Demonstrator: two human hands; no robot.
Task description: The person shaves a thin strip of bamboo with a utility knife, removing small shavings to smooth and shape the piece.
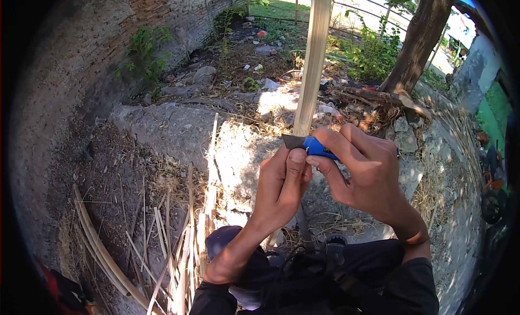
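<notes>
A long pale bamboo strip (313, 60) rises from between my hands to the top of the head view. My left hand (284, 177) is closed around its lower part, thumb up against the knife's blade. In my right hand (360, 166) is a blue utility knife (320, 148), gripped with the fingers wrapped over its handle. Its dark blade (293, 141) points left and lies across the strip, just above my left thumb. The fingers hide where the blade meets the bamboo.
Several cut strips (187, 250) lie on the ground at the lower left, beside long curved bamboo pieces (105, 258). A low stone ledge (162, 125) runs ahead of me. A brick wall (97, 50) stands left, a tree trunk (420, 41) right.
</notes>
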